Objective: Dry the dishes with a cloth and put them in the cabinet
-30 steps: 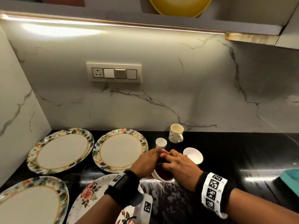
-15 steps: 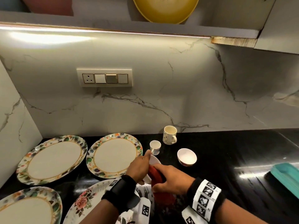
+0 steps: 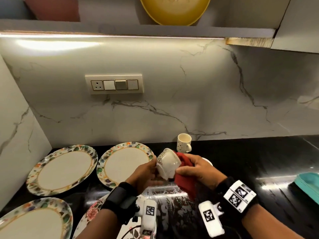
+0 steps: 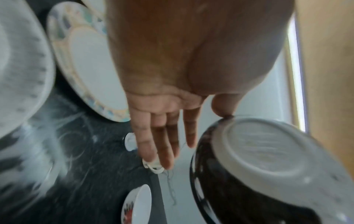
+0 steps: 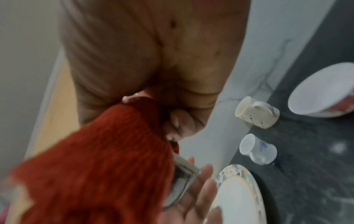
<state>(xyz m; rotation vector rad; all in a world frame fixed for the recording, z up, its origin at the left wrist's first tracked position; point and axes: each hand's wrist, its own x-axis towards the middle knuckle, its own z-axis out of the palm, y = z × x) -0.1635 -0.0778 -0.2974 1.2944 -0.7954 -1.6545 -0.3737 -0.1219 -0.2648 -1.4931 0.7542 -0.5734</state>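
Note:
A white bowl (image 3: pixel 168 165) with a dark patterned outside is held above the black counter (image 3: pixel 241 161), tilted with its base up. My left hand (image 3: pixel 146 171) supports its left side; in the left wrist view the fingers (image 4: pixel 168 136) are straight and the thumb touches the bowl (image 4: pixel 268 159) at its foot. My right hand (image 3: pixel 196 168) grips a red cloth (image 3: pixel 185 180) and presses it against the bowl's right side. In the right wrist view the cloth (image 5: pixel 95 166) covers most of the bowl (image 5: pixel 184 181).
Three leaf-rimmed plates (image 3: pixel 63 168) (image 3: pixel 126 163) (image 3: pixel 32 221) and a rose plate (image 3: pixel 93 214) lie left. A mug (image 3: pixel 183 143), small cup (image 5: pixel 256 148) and small bowl (image 5: pixel 321 92) stand behind. A teal tray (image 3: pixel 309 185) is at right. The cabinet shelf (image 3: pixel 155 30) overhead holds a yellow plate (image 3: pixel 174 9).
The bowl has come up off the counter and turned base-up between my hands. The red cloth moved from inside the bowl to its outer right side.

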